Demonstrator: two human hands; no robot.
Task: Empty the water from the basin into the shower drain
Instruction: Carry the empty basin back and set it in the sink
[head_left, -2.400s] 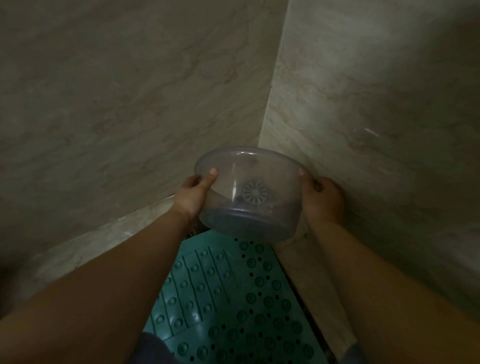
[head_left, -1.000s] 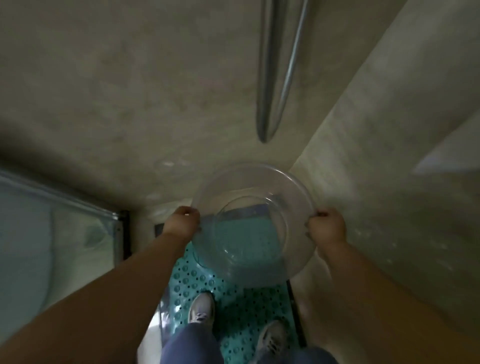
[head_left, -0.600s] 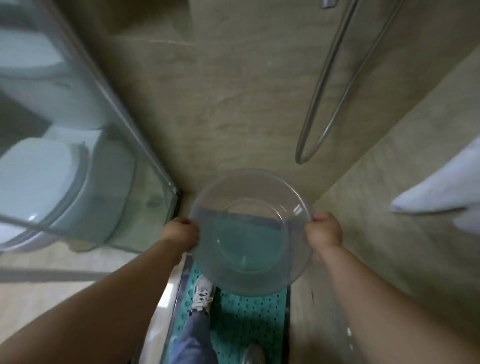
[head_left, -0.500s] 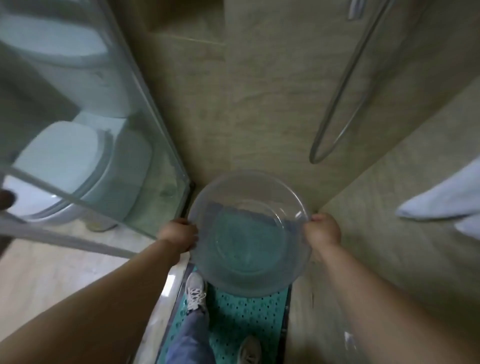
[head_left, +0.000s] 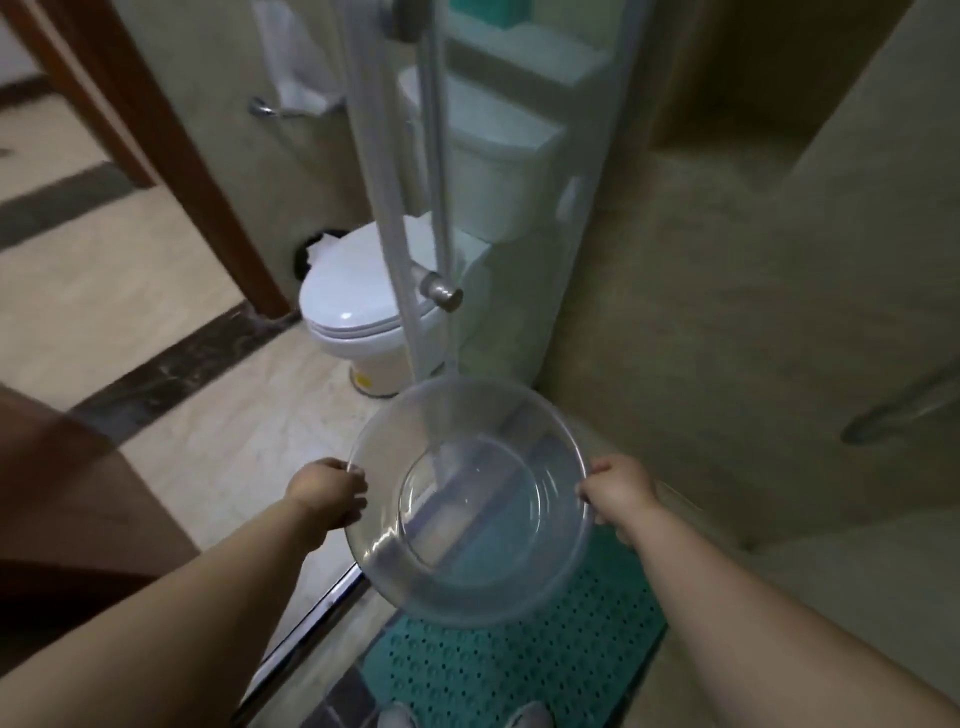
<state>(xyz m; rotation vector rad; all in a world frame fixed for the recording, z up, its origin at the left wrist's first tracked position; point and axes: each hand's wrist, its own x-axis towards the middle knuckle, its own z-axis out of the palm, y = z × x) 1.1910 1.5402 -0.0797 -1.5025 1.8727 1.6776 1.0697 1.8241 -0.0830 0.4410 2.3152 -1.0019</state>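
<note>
A clear plastic basin (head_left: 470, 499) is held upright in front of me, mouth up, over the teal perforated shower mat (head_left: 514, 670). My left hand (head_left: 327, 491) grips its left rim and my right hand (head_left: 615, 493) grips its right rim. I see no water inside the basin; the mat and floor show through its bottom. The shower drain is not in view.
A glass shower door edge with a metal knob (head_left: 441, 293) stands just beyond the basin. A white toilet (head_left: 363, 296) sits past it, beside a brown door frame (head_left: 171, 156). The metal threshold strip (head_left: 311, 618) runs under my left arm. Tiled wall (head_left: 753, 312) fills the right.
The view has swung from the shower corner leftward toward the bathroom. The basin went from tipped forward over the drain to level. Both hands kept their hold on the rim.
</note>
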